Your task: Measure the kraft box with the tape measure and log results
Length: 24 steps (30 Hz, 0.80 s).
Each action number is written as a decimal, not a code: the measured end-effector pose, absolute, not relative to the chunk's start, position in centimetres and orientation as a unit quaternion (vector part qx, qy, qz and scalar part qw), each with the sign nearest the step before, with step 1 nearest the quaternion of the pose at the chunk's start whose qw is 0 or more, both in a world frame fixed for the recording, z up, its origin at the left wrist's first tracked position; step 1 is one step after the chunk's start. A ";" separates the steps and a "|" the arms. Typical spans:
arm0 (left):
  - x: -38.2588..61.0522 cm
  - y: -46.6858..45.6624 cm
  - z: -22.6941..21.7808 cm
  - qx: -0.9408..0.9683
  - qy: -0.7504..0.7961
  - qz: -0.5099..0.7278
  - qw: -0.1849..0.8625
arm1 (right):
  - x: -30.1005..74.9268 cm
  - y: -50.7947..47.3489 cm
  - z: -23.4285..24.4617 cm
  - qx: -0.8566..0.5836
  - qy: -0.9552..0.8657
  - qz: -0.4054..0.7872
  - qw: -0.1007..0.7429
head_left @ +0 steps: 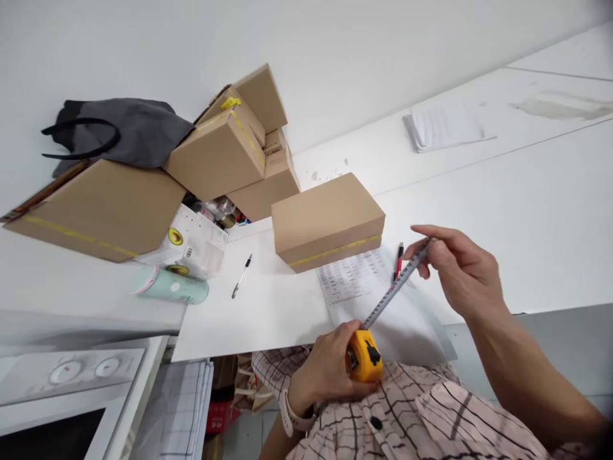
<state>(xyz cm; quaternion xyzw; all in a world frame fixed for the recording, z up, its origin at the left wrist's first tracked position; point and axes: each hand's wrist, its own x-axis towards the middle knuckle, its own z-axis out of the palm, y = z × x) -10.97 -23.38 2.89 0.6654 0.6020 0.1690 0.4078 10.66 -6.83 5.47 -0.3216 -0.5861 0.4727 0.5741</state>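
My left hand (328,364) is wrapped round a yellow tape measure (366,358), low in front of my checked shirt. Its silver blade (397,284) runs out up and to the right. The blade's far end is pinched between the thumb and fingers of my right hand (460,265), with one finger stretched out. Beyond the blade lies a brown cardboard box (330,220) with a strip of yellow tape along its side. Printed sheets (352,287) lie partly under the box, and a red and black pen (398,260) rests on them behind the blade.
Brown cartons (223,150) are stacked at the back left beside a dark grey bag (129,131). A white box (201,239), a mint-green bottle (175,287) and a clear pen (242,276) lie nearer. More papers (445,128) sit back right. A microwave (71,383) stands at lower left.
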 end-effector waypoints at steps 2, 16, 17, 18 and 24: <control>-10.3 -23.4 2.7 0.654 0.597 0.171 0.433 | 11.1 -8.0 4.4 -0.364 -0.560 0.472 0.575; -12.6 -18.6 5.4 0.695 0.575 0.427 0.065 | 11.2 -9.3 -3.9 -0.618 -0.667 0.276 0.310; -13.6 -17.3 6.3 0.700 0.569 0.432 -0.006 | 11.1 -8.1 -4.0 -0.638 -0.676 0.254 0.266; -14.5 -15.7 7.2 0.698 0.566 0.434 -0.066 | 10.9 -7.0 -4.2 -0.652 -0.685 0.236 0.224; -18.3 -6.5 8.6 0.670 0.634 0.360 -0.140 | 9.6 -4.3 -5.0 -0.630 -0.753 0.152 0.111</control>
